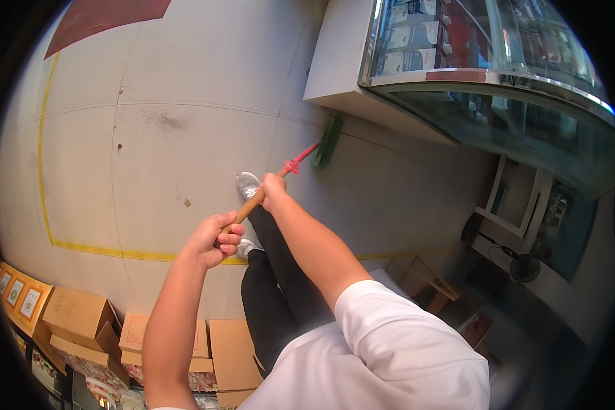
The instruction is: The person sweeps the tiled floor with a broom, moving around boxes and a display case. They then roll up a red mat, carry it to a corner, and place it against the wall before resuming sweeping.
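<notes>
A broom with a brownish wooden handle (247, 208) slants across the view before me. My left hand (218, 240) is wrapped around the top end of the handle. Farther down, my right hand (273, 190) grips it just above a pink tie (291, 166). Below the tie the shaft is pink, and it ends in a green broom head (328, 142) on the grey floor (200, 148). That head lies close to the corner of a white cabinet. On the floor to the left are a smudge of dark dust (169, 120), a tan scrap (187, 202) and a few small dark bits.
A glass display case (441, 77) with boxed goods adjoins the white cabinet (335, 66) at upper right. Yellow tape (148, 255) marks the floor. Several cardboard boxes (77, 312) line the lower left. A red mat (107, 20) lies at upper left. My shoes are near the handle.
</notes>
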Motion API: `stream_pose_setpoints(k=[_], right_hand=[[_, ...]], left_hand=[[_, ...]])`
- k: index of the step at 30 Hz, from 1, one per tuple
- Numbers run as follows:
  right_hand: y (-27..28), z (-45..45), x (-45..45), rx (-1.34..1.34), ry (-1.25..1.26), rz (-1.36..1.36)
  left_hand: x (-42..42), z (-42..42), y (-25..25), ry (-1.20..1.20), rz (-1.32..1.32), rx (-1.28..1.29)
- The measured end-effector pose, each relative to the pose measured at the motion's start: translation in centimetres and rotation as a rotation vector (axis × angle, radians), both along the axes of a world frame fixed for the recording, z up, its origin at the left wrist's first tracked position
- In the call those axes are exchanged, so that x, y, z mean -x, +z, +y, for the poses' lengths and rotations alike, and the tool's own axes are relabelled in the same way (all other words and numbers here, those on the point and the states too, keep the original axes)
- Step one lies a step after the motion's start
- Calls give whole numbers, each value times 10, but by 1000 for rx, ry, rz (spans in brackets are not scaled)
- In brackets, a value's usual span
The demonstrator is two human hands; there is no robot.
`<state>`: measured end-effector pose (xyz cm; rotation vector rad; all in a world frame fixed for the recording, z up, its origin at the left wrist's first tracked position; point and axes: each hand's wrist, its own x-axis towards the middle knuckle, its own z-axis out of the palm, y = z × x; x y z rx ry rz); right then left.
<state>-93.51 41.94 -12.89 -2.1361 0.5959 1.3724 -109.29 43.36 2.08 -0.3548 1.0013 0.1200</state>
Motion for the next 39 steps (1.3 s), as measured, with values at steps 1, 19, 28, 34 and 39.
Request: stream_pose_setpoints(k=[1,19,28,34,39], right_hand=[[0,14,16,3,59,15],[126,32,81,-317,431,339],[49,56,59,-125,201,261],[56,156,145,-229,344,361],[82,178,153,-367,501,443]], left_hand=[[14,3,3,41,9,-6],[59,-36,127,228,11,-43],[56,43,57,208,13,-6],[109,94,78,212,238,-196],[95,85,101,208,284,-319]])
